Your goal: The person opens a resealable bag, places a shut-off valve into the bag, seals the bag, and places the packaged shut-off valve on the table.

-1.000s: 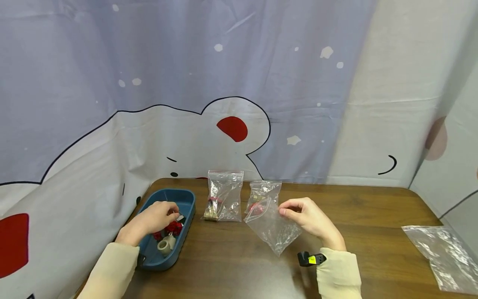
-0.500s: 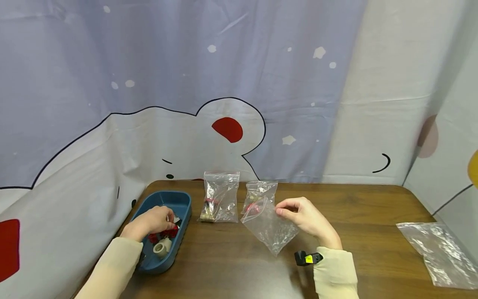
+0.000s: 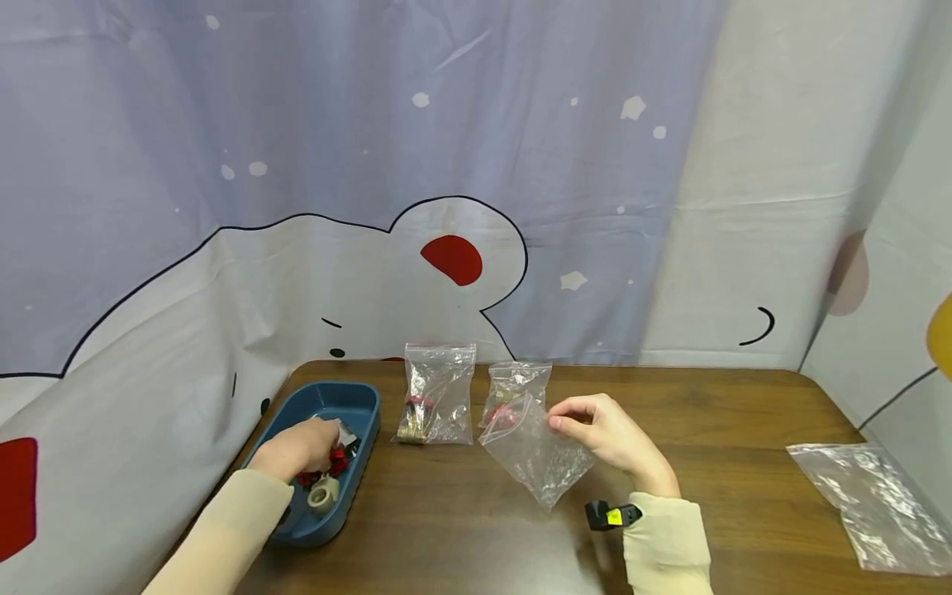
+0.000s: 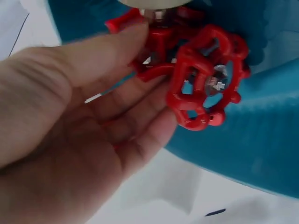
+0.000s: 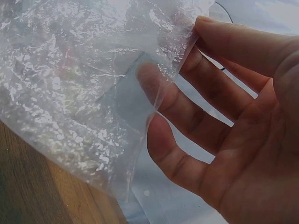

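Observation:
My left hand (image 3: 301, 450) is down inside the blue basin (image 3: 372, 413). In the left wrist view, the thumb and fingers of the left hand (image 4: 88, 107) hold a red valve handwheel (image 4: 161, 46) from both sides. A second red handwheel (image 4: 205, 77) lies against the fingertips. Nearer in the basin sits a beige pipe fitting (image 3: 323, 494). Over the table, my right hand (image 3: 613, 434) pinches a clear zip bag (image 3: 539, 463) by its edge. The right wrist view shows the thumb and index finger of the right hand (image 5: 224, 116) on the plastic.
Behind the held bag, a filled zip bag (image 3: 516, 382) rests on the wooden table (image 3: 446, 529). To its left stands another bag (image 3: 446, 392) with brass and red parts inside. A flat clear bag (image 3: 878, 504) lies at the right edge. A printed curtain (image 3: 335, 124) hangs behind.
My left hand has shifted slightly nearer and lower in the basin, among the red handwheels. The right hand keeps the bag in place; the whole view has turned slightly.

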The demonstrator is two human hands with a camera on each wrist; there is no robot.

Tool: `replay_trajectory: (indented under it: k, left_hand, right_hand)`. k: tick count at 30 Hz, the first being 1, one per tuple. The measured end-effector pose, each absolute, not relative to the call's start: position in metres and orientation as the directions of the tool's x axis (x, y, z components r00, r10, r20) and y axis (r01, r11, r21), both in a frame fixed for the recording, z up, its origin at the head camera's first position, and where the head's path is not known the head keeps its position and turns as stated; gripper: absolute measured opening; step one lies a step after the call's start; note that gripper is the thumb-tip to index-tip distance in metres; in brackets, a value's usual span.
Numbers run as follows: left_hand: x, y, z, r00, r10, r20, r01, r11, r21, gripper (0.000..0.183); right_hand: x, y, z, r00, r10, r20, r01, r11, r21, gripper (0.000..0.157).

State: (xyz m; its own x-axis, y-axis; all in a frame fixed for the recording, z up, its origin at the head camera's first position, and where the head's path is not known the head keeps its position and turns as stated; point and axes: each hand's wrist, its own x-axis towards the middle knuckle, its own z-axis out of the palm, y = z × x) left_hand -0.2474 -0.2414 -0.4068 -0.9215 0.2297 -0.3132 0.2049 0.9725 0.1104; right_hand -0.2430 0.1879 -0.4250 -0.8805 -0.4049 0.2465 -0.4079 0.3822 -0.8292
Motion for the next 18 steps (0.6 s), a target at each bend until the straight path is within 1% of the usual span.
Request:
replay_trajectory:
  k: [3, 9, 14, 18]
  left_hand:
    - [-0.247, -0.245, -0.408, -0.918, 0.255, -0.304, 0.223, 0.965, 0.138, 0.021]
    - [-0.246, -0.250, -0.399, -0.895, 0.309, -0.321, 0.241, 0.942, 0.234, 0.010]
    - [-0.244, -0.255, -0.387, -0.889, 0.311, -0.336, 0.221, 0.934, 0.280, 0.011]
    - [-0.244, -0.265, -0.381, -0.899, 0.311, -0.309, 0.198, 0.917, 0.347, 0.013]
  right_hand:
    - [-0.243, 0.188, -0.425, -0.879, -0.410, 0.245, -0.409, 0.382, -0.829, 0.015]
    - [-0.243, 0.187, -0.424, -0.877, -0.410, 0.252, -0.417, 0.387, -0.822, 0.016]
    - [-0.243, 0.187, -0.424, -0.876, -0.407, 0.260, -0.423, 0.386, -0.820, 0.016]
    - [-0.243, 0.188, -0.424, -0.877, -0.402, 0.263, -0.422, 0.384, -0.821, 0.015]
